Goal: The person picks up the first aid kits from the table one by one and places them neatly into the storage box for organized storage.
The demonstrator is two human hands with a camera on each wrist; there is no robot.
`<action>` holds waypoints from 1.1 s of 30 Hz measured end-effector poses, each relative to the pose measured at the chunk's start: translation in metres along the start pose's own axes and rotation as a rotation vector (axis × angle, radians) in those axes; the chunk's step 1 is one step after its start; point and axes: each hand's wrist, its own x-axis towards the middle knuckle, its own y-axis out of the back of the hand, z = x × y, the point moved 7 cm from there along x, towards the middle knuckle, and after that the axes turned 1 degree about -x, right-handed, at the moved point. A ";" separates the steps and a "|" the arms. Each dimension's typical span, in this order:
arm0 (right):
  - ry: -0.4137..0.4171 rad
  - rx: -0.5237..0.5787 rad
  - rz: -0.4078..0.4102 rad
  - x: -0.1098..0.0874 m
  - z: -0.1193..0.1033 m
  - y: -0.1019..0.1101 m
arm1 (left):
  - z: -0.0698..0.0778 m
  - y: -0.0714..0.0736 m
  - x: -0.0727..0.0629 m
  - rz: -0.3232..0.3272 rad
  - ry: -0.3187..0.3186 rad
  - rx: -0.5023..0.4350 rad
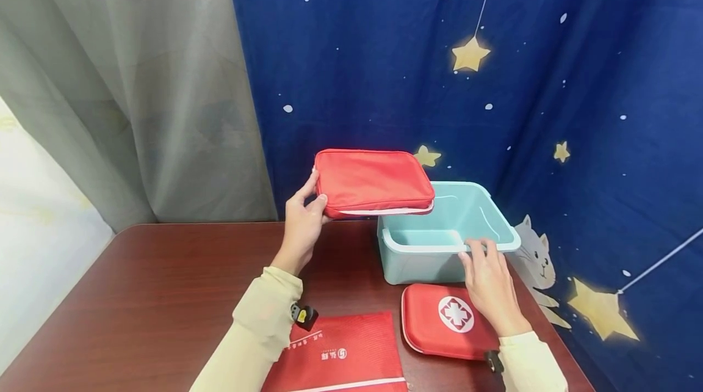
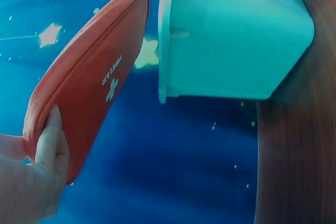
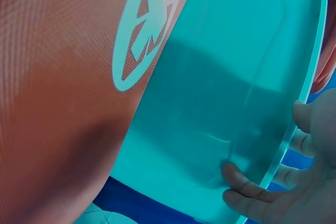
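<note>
My left hand [image 1: 302,224] has its thumb and fingers closed about one end of a red first-aid pouch [image 1: 373,179], raised above the tabletop to the left of the turquoise bin [image 1: 423,267] and apart from it. My right hand [image 1: 489,279] pinches the bin's near rim, bent fingers on both sides of the wall. Both sleeves [image 1: 252,325] reach in from the near side of the bin, a small black device at each wrist.

Nearest me, to the front left of the bin, a flat red bag [image 1: 351,337] lies with white print and a pale strip along its near edge. Just in front of the bin sits a red case [image 1: 431,315], a white disc with a red cross emblem on its lid. My left wrist view gives me the raised pouch's underside: "FIRST AID" and a white cross.

The brown table [image 1: 165,294] spreads out under the bin and to its left. Behind the bin hangs a blue curtain [image 1: 357,74] with yellow stars; a grey curtain [image 1: 181,105] hangs farther left of the bin.
</note>
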 end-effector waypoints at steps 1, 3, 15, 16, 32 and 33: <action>-0.001 0.001 0.001 0.000 0.000 0.000 | -0.001 -0.004 -0.001 -0.006 -0.001 0.002; -0.006 0.003 0.003 0.000 0.001 -0.002 | -0.004 -0.011 -0.003 -0.020 0.000 0.013; -0.010 0.030 -0.008 -0.001 0.005 -0.001 | -0.022 -0.041 -0.011 -0.035 -0.001 0.065; -0.008 0.029 -0.005 -0.001 0.006 0.000 | -0.023 -0.044 -0.012 -0.036 -0.004 0.069; 0.002 0.040 0.000 -0.002 0.009 0.002 | -0.042 -0.077 -0.018 -0.051 0.036 0.097; 0.000 0.041 -0.003 -0.002 0.009 0.002 | -0.043 -0.079 -0.019 -0.047 0.041 0.107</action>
